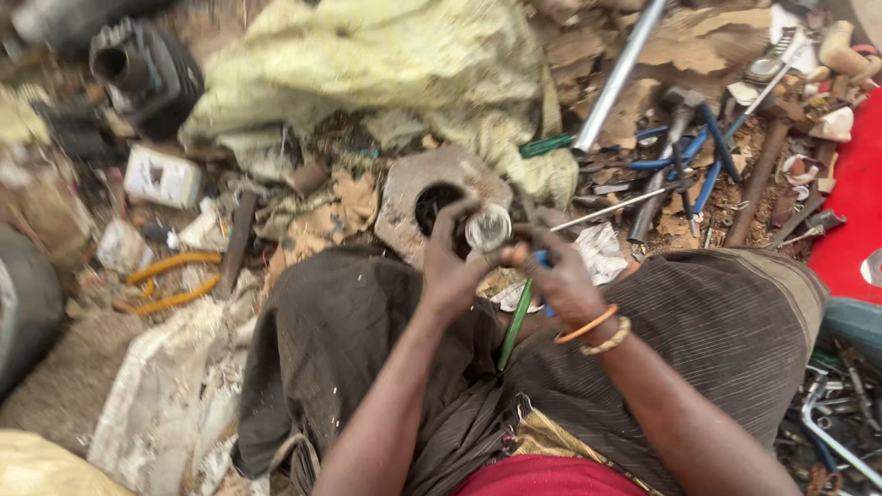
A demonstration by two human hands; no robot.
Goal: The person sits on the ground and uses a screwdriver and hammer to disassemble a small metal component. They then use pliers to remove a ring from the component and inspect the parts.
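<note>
My left hand grips a small round metal part with a shiny face, held up between my knees. Close on its right, my right hand, with orange and beaded bangles at the wrist, is shut on pliers with one green and one blue handle; the jaws reach to the metal part. Just behind the hands a grey metal housing with a round dark hole lies on the ground. My lap is covered by dark striped cloth.
Blue-handled pliers, a hammer, a long metal tube and rusty tools lie at the right. A yellowish cloth is behind, an engine cylinder top left, yellow-handled pliers left, a red surface far right.
</note>
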